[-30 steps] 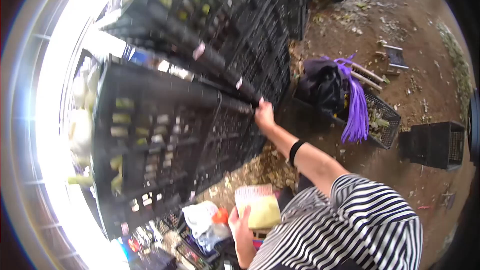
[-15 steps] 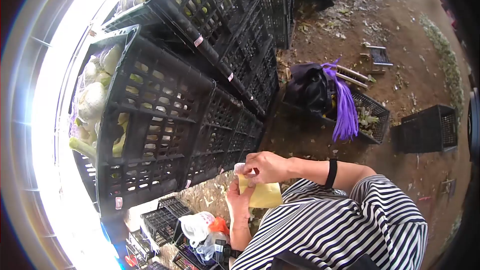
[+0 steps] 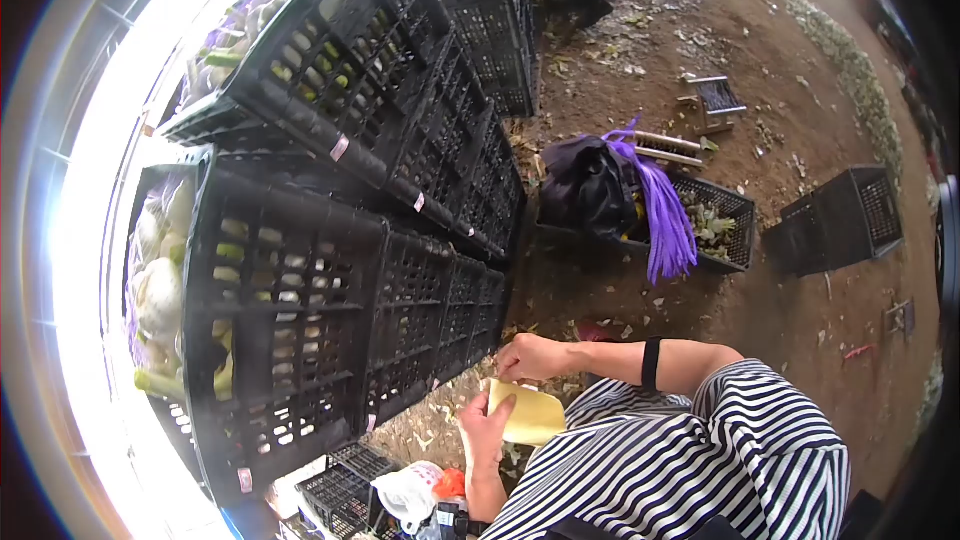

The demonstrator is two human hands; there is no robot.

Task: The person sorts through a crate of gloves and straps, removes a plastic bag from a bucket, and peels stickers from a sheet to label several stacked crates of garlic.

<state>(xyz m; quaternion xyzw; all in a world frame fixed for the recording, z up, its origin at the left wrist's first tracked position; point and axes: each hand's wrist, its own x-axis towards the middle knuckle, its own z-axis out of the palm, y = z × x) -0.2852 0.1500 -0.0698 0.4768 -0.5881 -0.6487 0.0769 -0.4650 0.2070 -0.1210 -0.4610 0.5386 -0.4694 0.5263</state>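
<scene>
My left hand (image 3: 484,424) is closed on a yellow sheet (image 3: 534,416), its thumb lying over the near side. The sheet curves away to the right, towards the striped shirt. Just above, my right hand (image 3: 532,358) has its fingers pinched together at the sheet's upper left edge; what lies between the fingertips is too small to make out. Stacked black crates (image 3: 280,308) of pale, round vegetables (image 3: 160,298) stand to the left of both hands, with small pink-and-white labels on their rims.
A low black crate (image 3: 742,230) carries a black bag (image 3: 585,185) and purple strips (image 3: 665,210). An upturned crate (image 3: 835,225) and a small stool (image 3: 715,96) are on the dirt floor. White and orange bags (image 3: 408,493) lie by small crates at the bottom.
The view has shifted, so the crates appear further left and lower. My right hand has closed at the sheet's edge, and the small white piece seen by its fingers is no longer distinct.
</scene>
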